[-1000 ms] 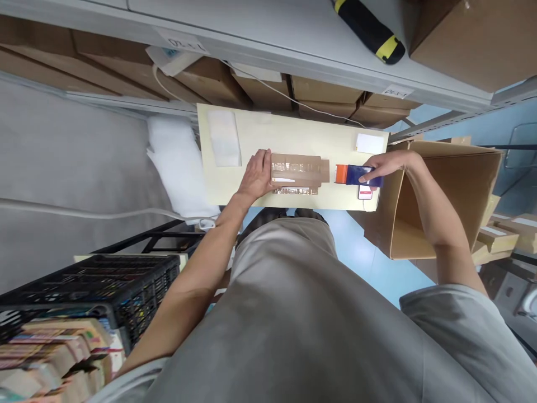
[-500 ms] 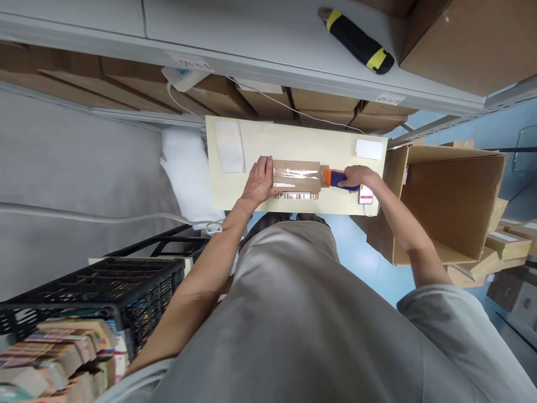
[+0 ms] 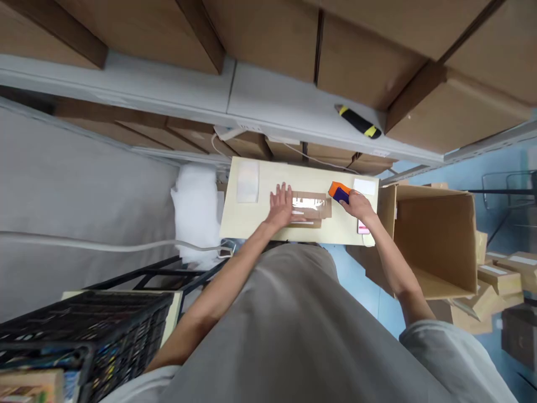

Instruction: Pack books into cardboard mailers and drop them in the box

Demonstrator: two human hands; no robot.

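Observation:
A flat brown cardboard package [image 3: 312,206] with shiny clear tape across it lies on the cream tabletop [image 3: 268,178]. My left hand [image 3: 281,208] rests flat on the package's left end, its fingers spread. To the right, my right hand [image 3: 358,206] is wrapped around the handle of an orange and dark blue tape dispenser [image 3: 339,191]. The dispenser is apart from the package, up and to the right of its right end. Partly behind my right wrist is a phone [image 3: 363,228] with a lit pink and white screen.
White padding sheets [image 3: 248,182] and a white label stack [image 3: 364,186] lie on the table. A large open carton [image 3: 434,240] stands right. A black crate [image 3: 126,319] is lower left, white wrap [image 3: 193,207] beside the table. A utility knife [image 3: 358,121] lies on the shelf [image 3: 272,95].
My right hand has lifted the tape dispenser off the package's right end. My left fingers have spread over the package. The view has shifted, showing more shelf boxes.

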